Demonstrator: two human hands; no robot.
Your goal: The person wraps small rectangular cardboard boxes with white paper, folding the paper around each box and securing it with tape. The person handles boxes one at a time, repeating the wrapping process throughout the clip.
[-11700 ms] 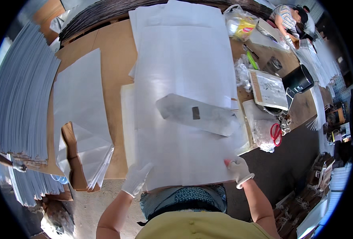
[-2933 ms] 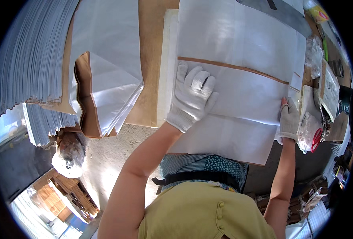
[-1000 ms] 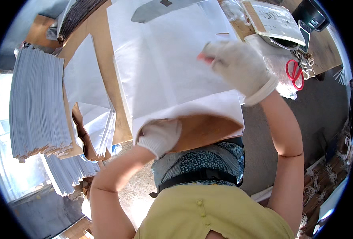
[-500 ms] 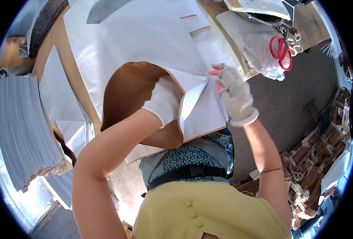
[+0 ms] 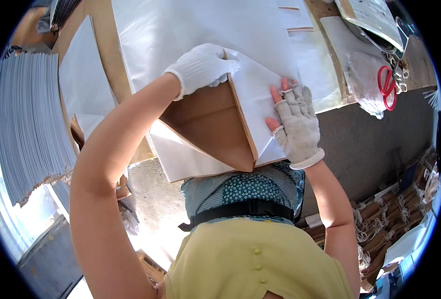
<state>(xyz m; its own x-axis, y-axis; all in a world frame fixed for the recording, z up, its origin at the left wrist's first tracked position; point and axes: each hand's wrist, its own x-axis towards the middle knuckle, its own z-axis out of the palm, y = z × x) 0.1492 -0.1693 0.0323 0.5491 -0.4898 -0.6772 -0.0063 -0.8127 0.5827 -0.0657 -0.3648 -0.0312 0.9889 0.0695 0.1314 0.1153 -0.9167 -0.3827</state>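
A large paper bag, white outside and brown inside, lies on the table in front of me with its brown inner face (image 5: 215,119) showing at the spread mouth. My left hand (image 5: 198,69), in a white knit glove, pinches the far edge of that mouth, its fingertips partly hidden by the paper. To the right, the white flap (image 5: 257,94) is folded into a slanting crease. My right hand (image 5: 297,124) rests flat on the paper at the flap's right edge, fingers stretched out; some bare fingertips poke from its greyish glove.
On the left stands a thick stack of pale paper pieces (image 5: 31,119), beside a white-and-brown paper bag (image 5: 85,70). Red-handled scissors (image 5: 387,88) and a clear plastic bag (image 5: 362,74) are at the far right. String-tied brown bundles (image 5: 387,219) lie at the lower right.
My left hand has come out of the bag's mouth and now grips its far edge. The round opening has become angular. My right hand has come down onto the paper.
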